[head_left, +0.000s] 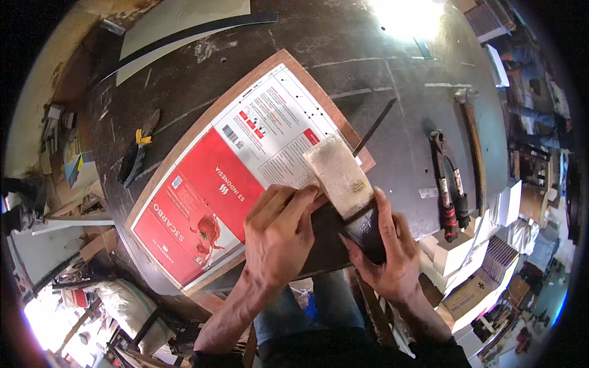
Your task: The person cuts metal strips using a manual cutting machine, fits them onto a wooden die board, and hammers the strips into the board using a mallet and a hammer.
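A pale rectangular block (338,172) with a worn brownish patch is held over the right part of a printed sheet. My right hand (392,254) grips its dark lower part (366,233), thumb and fingers on either side. My left hand (283,230) is closed in a pinch at the block's left edge; what lies between the fingertips is too small to tell. Under both, the red and white printed sheet (236,165) lies on a reddish-brown board (340,119). A thin dark strip (375,126) sticks out from behind the block, beyond the board's edge.
On the dark table (245,37), red-handled cutters (446,184) and a long wooden-handled tool (474,147) lie at the right. A yellow and black tool (140,147) is at the left. A dark strip (202,32) crosses a pale sheet (159,30) at the top left. Boxes (463,297) stand lower right.
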Action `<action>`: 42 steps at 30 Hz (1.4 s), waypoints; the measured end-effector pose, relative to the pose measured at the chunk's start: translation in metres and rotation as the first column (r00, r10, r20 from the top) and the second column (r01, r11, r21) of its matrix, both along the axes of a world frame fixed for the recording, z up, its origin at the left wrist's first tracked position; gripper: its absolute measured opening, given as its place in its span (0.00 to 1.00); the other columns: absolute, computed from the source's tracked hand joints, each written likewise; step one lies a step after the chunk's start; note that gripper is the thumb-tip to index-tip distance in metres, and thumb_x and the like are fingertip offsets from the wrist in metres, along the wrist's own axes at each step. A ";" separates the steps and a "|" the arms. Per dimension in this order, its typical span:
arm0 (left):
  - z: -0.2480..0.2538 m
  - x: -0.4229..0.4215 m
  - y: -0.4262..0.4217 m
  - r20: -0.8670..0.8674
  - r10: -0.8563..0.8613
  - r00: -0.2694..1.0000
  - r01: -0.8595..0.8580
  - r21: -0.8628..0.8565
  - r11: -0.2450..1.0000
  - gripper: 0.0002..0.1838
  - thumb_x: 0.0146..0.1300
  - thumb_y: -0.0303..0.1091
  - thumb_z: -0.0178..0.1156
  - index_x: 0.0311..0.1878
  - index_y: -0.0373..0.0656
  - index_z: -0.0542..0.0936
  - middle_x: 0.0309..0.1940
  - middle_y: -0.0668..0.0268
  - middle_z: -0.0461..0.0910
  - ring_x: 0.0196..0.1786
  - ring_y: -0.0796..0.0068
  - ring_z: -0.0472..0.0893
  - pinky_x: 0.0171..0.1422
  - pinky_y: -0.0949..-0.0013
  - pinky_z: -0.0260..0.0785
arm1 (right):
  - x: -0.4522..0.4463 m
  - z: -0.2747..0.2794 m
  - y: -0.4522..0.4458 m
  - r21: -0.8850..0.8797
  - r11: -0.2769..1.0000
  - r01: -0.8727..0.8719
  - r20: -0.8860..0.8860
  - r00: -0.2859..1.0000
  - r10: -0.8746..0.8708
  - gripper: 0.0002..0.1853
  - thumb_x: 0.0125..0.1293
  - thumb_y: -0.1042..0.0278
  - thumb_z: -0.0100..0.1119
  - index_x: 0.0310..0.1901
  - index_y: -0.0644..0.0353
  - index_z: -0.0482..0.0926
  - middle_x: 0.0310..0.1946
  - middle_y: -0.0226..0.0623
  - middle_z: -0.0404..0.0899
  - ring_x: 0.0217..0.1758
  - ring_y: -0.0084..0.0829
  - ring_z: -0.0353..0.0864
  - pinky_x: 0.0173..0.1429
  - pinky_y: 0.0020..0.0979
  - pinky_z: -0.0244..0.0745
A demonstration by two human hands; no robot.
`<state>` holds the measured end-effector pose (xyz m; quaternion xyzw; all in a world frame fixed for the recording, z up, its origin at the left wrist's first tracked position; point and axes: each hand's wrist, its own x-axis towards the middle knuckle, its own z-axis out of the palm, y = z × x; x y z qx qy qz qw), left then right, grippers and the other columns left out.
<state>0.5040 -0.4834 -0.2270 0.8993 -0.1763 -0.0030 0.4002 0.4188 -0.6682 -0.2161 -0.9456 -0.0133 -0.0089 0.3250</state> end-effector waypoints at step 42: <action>0.021 -0.027 0.030 -0.109 0.175 0.979 -0.177 -0.007 0.984 0.16 0.52 0.18 0.69 0.47 0.36 0.86 0.38 0.57 0.84 0.42 0.57 0.83 0.50 0.60 0.76 | -0.008 -0.004 0.012 0.010 1.000 -0.029 -0.019 0.999 0.029 0.46 0.61 0.63 0.72 0.75 0.69 0.57 0.47 0.54 0.77 0.44 0.47 0.83 0.42 0.41 0.83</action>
